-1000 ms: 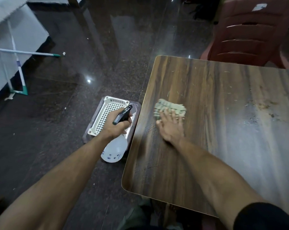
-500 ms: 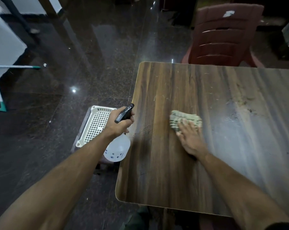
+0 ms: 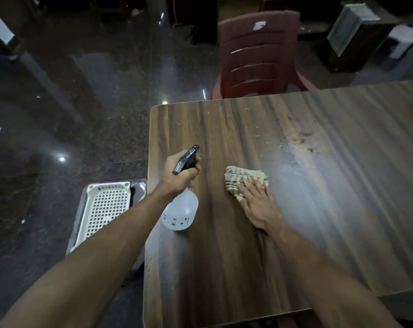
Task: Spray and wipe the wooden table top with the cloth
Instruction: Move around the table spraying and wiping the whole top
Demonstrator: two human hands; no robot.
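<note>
One crumb patch (image 3: 297,138) sits beyond and right of the cloth (image 3: 244,177); flat right hand (image 3: 257,204) pressing it is nearer, left hand (image 3: 179,176) grips spray bottle (image 3: 180,213).

A single wide-angle view from the person's head looks forward and steeply down, close over the near left corner of the wooden desk (image 3: 283,233). Both forearms reach in from the near edge. The dark polished floor (image 3: 70,114) fills the left, and a red plastic chair (image 3: 257,55) stands at the far side.
</note>
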